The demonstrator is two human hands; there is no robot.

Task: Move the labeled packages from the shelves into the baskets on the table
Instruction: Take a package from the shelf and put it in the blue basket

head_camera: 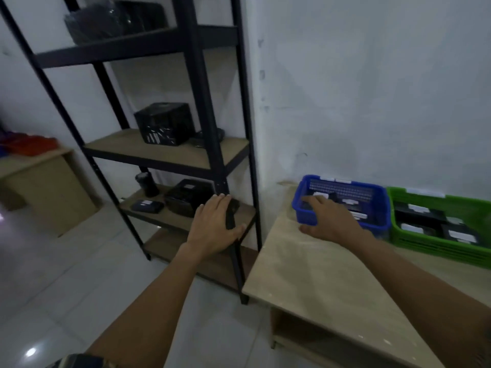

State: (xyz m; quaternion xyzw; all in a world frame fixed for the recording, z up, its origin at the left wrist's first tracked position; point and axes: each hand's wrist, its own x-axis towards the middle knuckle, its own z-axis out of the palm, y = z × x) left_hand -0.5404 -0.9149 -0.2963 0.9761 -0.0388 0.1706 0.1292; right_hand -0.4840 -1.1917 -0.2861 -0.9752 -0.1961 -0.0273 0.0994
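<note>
My left hand [212, 227] reaches out to the lower shelf [170, 217] of the black rack, fingers fairly straight and thumb spread, right at the rack's front post [210, 128]. A dark shape shows between thumb and fingers; I cannot tell whether it is the post or a package. On that shelf lie a black labeled box [186, 197], a small flat dark package [147, 206] and a dark cylinder [147, 184]. My right hand [329, 221] hovers palm down over the front rim of the blue basket [382, 197], holding nothing. Beside it, the green basket [398, 235] holds labeled black packages [417, 211].
A black box [162, 123] stands on the middle shelf, and dark bags [111, 19] fill the top one. The baskets sit at the back of a light wooden table [305, 261] against the white wall. A second wooden table [39, 176] with red items stands at the left.
</note>
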